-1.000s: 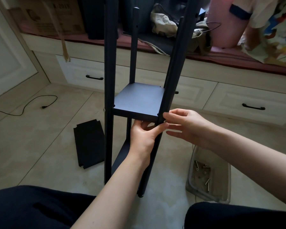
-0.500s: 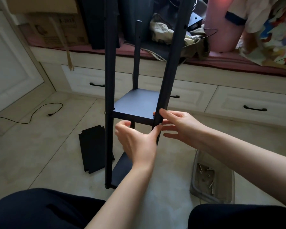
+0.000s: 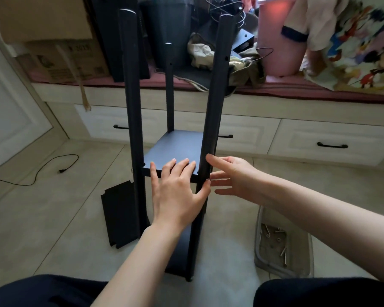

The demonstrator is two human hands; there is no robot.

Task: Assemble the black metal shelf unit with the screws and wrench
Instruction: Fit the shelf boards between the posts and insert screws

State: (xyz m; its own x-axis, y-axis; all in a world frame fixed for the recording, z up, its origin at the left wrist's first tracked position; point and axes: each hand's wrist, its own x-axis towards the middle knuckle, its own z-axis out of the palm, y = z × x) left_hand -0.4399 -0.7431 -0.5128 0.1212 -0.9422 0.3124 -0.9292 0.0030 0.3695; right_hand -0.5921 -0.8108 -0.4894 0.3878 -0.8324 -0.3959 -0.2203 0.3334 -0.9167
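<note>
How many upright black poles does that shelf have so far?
3 show: the near-left pole, the near-right pole beside the hands, and the thinner back-left pole behind the shelf panel. A fourth could be hidden behind the near-right one.

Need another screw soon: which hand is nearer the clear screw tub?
Right. The right hand hovers above the screw tub; the left hand rests on the shelf panel, farther left.

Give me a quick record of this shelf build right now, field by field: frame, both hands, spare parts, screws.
frame: black metal shelf unit standing upright on the tiled floor, middle shelf fitted
left hand: open, fingers flat on the shelf's front edge
right hand: open, beside the front right post
spare part: loose black metal shelf panel lying flat on the floor
screws: in a clear plastic tub
wrench: not visible
</note>
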